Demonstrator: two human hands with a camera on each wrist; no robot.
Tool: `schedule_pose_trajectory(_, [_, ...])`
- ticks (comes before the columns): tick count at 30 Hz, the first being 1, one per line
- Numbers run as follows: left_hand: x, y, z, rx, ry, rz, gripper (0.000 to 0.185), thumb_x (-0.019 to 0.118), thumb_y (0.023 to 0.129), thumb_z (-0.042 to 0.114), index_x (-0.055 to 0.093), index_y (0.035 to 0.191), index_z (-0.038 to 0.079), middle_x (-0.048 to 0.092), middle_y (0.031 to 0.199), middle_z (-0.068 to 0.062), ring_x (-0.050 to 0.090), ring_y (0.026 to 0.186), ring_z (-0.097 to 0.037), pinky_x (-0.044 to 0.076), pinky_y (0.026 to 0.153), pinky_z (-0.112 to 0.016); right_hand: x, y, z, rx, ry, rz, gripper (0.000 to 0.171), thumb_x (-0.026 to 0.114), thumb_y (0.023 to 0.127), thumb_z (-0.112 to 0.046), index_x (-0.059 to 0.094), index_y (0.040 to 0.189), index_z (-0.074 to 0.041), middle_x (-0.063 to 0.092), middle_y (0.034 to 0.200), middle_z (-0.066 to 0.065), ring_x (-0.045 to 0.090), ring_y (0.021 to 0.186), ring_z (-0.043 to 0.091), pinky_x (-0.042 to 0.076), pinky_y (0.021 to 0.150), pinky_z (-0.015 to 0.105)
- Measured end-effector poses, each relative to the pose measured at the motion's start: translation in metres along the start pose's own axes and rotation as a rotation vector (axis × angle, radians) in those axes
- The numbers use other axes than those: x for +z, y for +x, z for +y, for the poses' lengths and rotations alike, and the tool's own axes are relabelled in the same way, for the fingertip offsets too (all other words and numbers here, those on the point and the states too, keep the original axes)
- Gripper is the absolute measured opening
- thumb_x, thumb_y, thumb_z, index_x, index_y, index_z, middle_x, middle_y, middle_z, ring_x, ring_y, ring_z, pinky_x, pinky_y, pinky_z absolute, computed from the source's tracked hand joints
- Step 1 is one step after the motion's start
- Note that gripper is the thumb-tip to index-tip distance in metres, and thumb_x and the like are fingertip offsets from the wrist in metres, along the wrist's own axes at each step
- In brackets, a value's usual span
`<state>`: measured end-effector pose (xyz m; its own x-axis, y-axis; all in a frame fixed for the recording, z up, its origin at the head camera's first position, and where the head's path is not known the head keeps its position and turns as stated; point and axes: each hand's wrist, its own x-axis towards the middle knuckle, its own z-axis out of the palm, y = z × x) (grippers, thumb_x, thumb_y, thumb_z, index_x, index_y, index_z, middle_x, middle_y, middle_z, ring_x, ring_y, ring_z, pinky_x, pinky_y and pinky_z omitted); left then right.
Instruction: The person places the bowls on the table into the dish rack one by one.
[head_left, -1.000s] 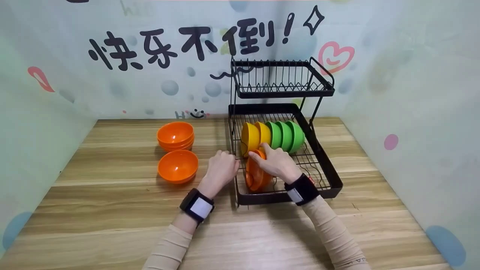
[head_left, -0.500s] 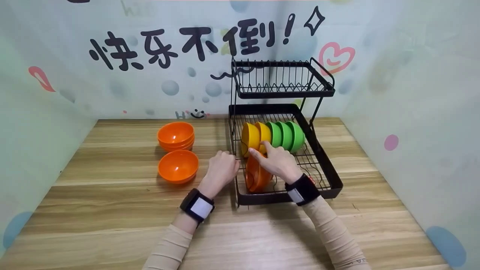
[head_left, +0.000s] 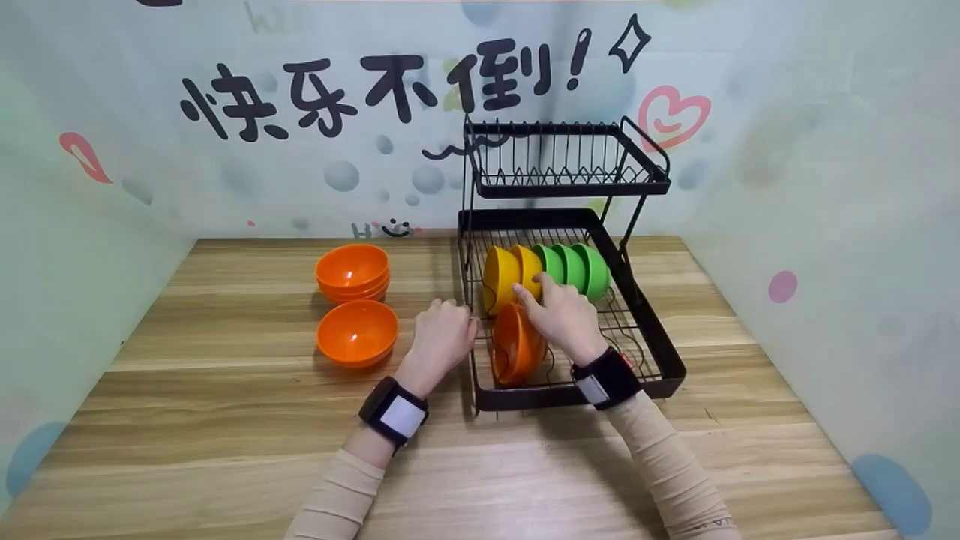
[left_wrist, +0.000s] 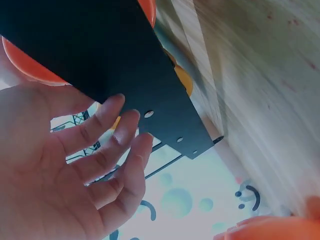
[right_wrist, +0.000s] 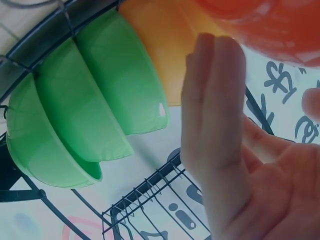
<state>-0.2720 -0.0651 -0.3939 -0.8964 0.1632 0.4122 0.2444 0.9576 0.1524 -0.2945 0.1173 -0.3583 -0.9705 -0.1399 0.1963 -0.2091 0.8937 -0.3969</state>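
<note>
Wooden table: right hand fingers now straight, lifted off orange bowl; left hand relaxed.

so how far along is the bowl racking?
Done: two yellow bowls and three green bowls stand on edge in the lower rack. In hand: an orange bowl stands just in front of them, the right hand resting straight-fingered on it, the left hand at the rack's edge. Left: a single orange bowl and an orange stack on the table.

Left hand against black rack edge
</note>
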Motion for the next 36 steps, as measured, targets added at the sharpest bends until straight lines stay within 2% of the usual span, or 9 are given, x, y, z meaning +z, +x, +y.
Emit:
schedule_pose_trajectory(4, [-0.004, 0.000, -0.003, -0.076, 0.102, 0.041, 0.024, 0.059, 0.089, 0.021, 0.068, 0.090, -0.001, 0.067, 0.086, -0.016, 0.061, 0.082, -0.031, 0.054, 0.062, -0.044, 0.000, 0.001, 0.002, 0.003, 0.000, 0.004, 0.060, 0.038, 0.095, -0.058, 0.053, 0.127, -0.009, 0.068, 0.106, 0.022, 0.067, 0.088, 0.037, 0.053, 0.072, 0.050])
schedule_pose_trajectory(9, [-0.008, 0.002, -0.009, -0.289, 0.216, -0.024, 0.025, 0.056, 0.089, 0.017, 0.061, 0.105, -0.001, 0.065, 0.102, -0.019, 0.060, 0.098, -0.033, 0.054, 0.073, -0.042, 0.002, 0.001, 0.003, -0.001, -0.015, 0.006, 0.059, 0.038, 0.095, -0.058, 0.053, 0.126, -0.009, 0.068, 0.104, 0.021, 0.067, 0.086, 0.037, 0.053, 0.069, 0.050])
schedule_pose_trajectory(13, [-0.007, 0.005, -0.015, -0.463, 0.229, -0.058, 0.027, 0.044, 0.094, 0.009, 0.057, 0.113, -0.005, 0.060, 0.109, -0.022, 0.059, 0.100, -0.034, 0.053, 0.073, -0.038, 0.003, 0.001, 0.003, -0.007, -0.033, -0.004, 0.059, 0.037, 0.095, -0.058, 0.053, 0.125, -0.009, 0.069, 0.103, 0.022, 0.067, 0.084, 0.037, 0.053, 0.066, 0.049])
schedule_pose_trajectory(16, [-0.006, 0.007, -0.020, -0.549, 0.205, -0.105, 0.029, 0.036, 0.097, 0.005, 0.057, 0.113, -0.007, 0.062, 0.104, -0.020, 0.062, 0.094, -0.033, 0.053, 0.069, -0.036, 0.003, 0.001, 0.003, -0.006, -0.047, -0.018, 0.060, 0.037, 0.095, -0.058, 0.053, 0.126, -0.009, 0.069, 0.103, 0.022, 0.068, 0.083, 0.037, 0.053, 0.065, 0.048])
schedule_pose_trajectory(19, [-0.005, 0.009, -0.026, -0.575, 0.176, -0.195, 0.031, 0.037, 0.097, 0.005, 0.063, 0.109, -0.005, 0.067, 0.101, -0.019, 0.066, 0.092, -0.031, 0.053, 0.068, -0.036, 0.003, 0.000, 0.003, -0.009, -0.052, -0.031, 0.060, 0.036, 0.095, -0.058, 0.052, 0.126, -0.009, 0.069, 0.102, 0.022, 0.067, 0.081, 0.036, 0.053, 0.064, 0.047])
schedule_pose_trajectory(22, [-0.004, 0.009, -0.031, -0.571, 0.158, -0.296, 0.032, 0.040, 0.096, 0.006, 0.070, 0.105, 0.002, 0.070, 0.105, -0.014, 0.068, 0.094, -0.027, 0.053, 0.070, -0.038, 0.003, 0.000, 0.002, -0.011, -0.050, -0.033, 0.060, 0.036, 0.095, -0.058, 0.052, 0.126, -0.009, 0.069, 0.101, 0.022, 0.067, 0.080, 0.036, 0.053, 0.063, 0.046])
schedule_pose_trajectory(26, [-0.002, 0.008, -0.035, -0.566, 0.150, -0.366, 0.032, 0.040, 0.096, 0.008, 0.070, 0.106, 0.005, 0.071, 0.108, -0.013, 0.068, 0.094, -0.025, 0.054, 0.069, -0.039, 0.003, 0.000, 0.002, -0.012, -0.050, -0.027, 0.060, 0.037, 0.095, -0.059, 0.053, 0.126, -0.010, 0.069, 0.101, 0.022, 0.067, 0.080, 0.036, 0.053, 0.063, 0.047])
schedule_pose_trajectory(30, [-0.004, 0.008, -0.036, -0.555, 0.153, -0.371, 0.033, 0.040, 0.097, 0.008, 0.070, 0.107, 0.005, 0.070, 0.108, -0.011, 0.068, 0.094, -0.025, 0.055, 0.067, -0.039, 0.003, 0.000, 0.002, -0.010, -0.050, -0.028, 0.061, 0.036, 0.095, -0.059, 0.053, 0.127, -0.011, 0.069, 0.103, 0.021, 0.067, 0.079, 0.035, 0.053, 0.061, 0.046])
schedule_pose_trajectory(36, [-0.008, 0.008, -0.034, -0.521, 0.177, -0.315, 0.033, 0.040, 0.096, 0.008, 0.072, 0.103, 0.006, 0.071, 0.105, -0.010, 0.068, 0.093, -0.026, 0.055, 0.065, -0.037, 0.002, 0.000, 0.001, -0.011, -0.055, -0.029, 0.060, 0.035, 0.095, -0.059, 0.053, 0.126, -0.011, 0.069, 0.103, 0.021, 0.067, 0.079, 0.034, 0.053, 0.062, 0.046])
